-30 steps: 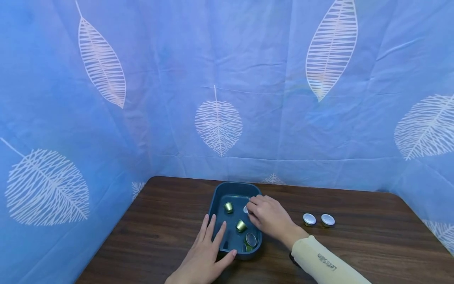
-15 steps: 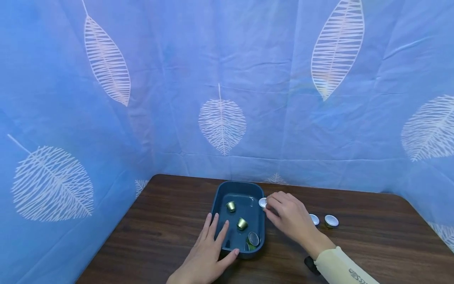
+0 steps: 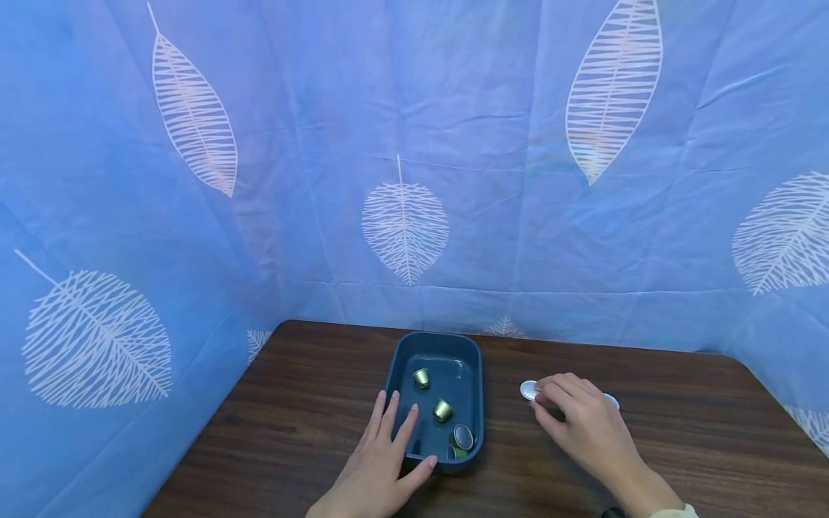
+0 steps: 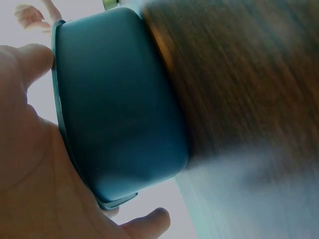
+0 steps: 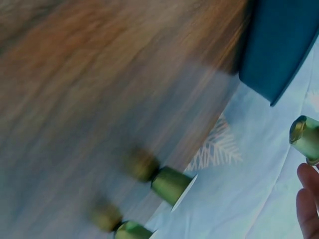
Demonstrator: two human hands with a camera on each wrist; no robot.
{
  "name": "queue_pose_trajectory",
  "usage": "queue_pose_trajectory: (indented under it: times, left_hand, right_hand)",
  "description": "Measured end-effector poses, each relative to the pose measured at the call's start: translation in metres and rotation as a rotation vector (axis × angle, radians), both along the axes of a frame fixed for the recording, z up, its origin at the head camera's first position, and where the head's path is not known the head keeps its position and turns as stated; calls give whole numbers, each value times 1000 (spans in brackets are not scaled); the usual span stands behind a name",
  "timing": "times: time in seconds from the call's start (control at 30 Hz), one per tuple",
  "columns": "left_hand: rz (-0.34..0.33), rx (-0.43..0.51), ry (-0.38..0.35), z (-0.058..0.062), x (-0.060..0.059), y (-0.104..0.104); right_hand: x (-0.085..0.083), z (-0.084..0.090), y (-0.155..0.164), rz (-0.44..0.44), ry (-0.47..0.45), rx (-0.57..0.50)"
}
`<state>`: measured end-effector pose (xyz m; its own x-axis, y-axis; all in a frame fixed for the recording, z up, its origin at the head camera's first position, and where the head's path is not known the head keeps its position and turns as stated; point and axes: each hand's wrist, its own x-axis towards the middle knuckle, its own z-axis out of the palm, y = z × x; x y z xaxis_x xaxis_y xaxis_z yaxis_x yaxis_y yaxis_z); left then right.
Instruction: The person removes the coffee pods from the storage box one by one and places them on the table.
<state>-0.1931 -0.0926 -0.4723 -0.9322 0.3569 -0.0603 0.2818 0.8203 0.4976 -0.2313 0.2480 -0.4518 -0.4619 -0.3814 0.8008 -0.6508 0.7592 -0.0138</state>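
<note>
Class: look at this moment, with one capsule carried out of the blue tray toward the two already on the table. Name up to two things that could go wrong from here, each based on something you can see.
1. The right hand pinches the capsule only at its fingertips, so it might slip and roll across the table.
2. The two capsules on the table stand close together right by the hand; setting the new one down could knock them over.

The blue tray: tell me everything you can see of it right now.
The blue tray is a dark teal, rounded-corner rectangular bin, plastic by its look, with smooth upright walls and a thin rim. It sits flat on the brown wood-grain table, near the blue leaf-print curtain. The left hand rests on its near left rim, fingers reaching inside. In it lie green capsules, one tipped over showing its silver foil top. The right hand is clear of it.
</note>
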Motion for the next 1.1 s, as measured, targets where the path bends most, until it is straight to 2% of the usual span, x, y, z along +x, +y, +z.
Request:
queue_pose_trajectory:
  times: [0.4, 0.9, 1.1]
  left_hand:
    - [8, 23, -13, -2, -3, 6]
    - [-10, 2, -3, -4, -3, 8]
    - [15, -12, 14, -4, -1, 3]
  right_hand:
    - [19, -9, 28, -103, -30, -36]
    - [38, -24, 51, -135, 33, -57]
    - [40, -28, 53, -154, 16, -75]
